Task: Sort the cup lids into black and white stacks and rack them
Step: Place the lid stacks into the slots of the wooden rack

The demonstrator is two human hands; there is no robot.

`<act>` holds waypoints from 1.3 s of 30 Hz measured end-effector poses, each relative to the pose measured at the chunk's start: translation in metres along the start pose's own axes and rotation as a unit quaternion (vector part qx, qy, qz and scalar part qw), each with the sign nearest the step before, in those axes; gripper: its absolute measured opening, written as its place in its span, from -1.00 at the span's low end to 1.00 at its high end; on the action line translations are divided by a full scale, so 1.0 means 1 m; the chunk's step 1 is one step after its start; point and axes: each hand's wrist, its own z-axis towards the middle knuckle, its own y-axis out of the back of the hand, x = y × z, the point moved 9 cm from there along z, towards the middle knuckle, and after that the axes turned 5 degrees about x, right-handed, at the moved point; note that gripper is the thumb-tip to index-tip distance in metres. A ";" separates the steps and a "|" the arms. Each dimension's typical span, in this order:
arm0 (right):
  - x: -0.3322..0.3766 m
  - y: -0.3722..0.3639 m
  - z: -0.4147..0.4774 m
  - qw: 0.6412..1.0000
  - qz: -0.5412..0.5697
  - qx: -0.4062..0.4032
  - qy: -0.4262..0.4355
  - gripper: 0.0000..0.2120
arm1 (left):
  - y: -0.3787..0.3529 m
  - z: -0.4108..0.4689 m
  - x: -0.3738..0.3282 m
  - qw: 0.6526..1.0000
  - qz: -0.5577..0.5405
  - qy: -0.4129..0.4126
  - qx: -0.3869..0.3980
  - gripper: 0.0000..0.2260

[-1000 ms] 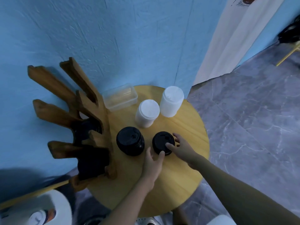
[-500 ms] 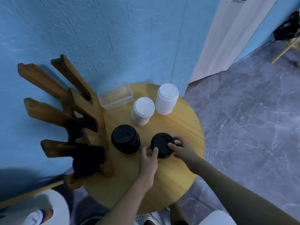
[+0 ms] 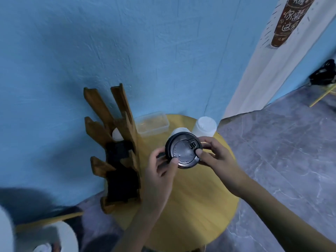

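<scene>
A stack of black cup lids (image 3: 183, 150) is lifted above the round wooden table (image 3: 192, 200), its top facing me. My left hand (image 3: 160, 171) grips its left side and my right hand (image 3: 216, 157) grips its right side, thumbs on the rim. Behind it a white lid stack (image 3: 205, 127) stands on the table; a second white stack (image 3: 177, 130) is mostly hidden by the black one. The wooden rack (image 3: 118, 142) at the left holds black lids (image 3: 120, 182) in its lower slots and a white lid (image 3: 116, 137) higher up.
A clear plastic box (image 3: 151, 124) sits at the table's back beside the rack. The blue wall (image 3: 127, 51) is close behind. Grey tiled floor (image 3: 281, 151) lies to the right. A white object (image 3: 60, 239) is at the bottom left.
Both hands closed on the right black lid stack and raised it off the table toward me. The other black stack is now hidden. My head moved, so the view shifted.
</scene>
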 end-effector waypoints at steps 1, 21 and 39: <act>0.011 -0.013 0.006 1.000 0.000 0.012 0.008 -0.78 | 0.015 0.002 -0.013 1.000 0.017 -0.019 -0.005 -0.75; 0.027 -0.205 0.104 0.986 -0.091 0.135 0.034 -0.82 | 0.222 0.059 -0.001 0.993 0.109 0.048 -0.010 -0.59; -0.049 -0.214 0.125 0.984 -0.032 0.089 -0.149 -0.64 | 0.220 0.087 0.063 0.974 0.190 0.123 -0.024 -0.59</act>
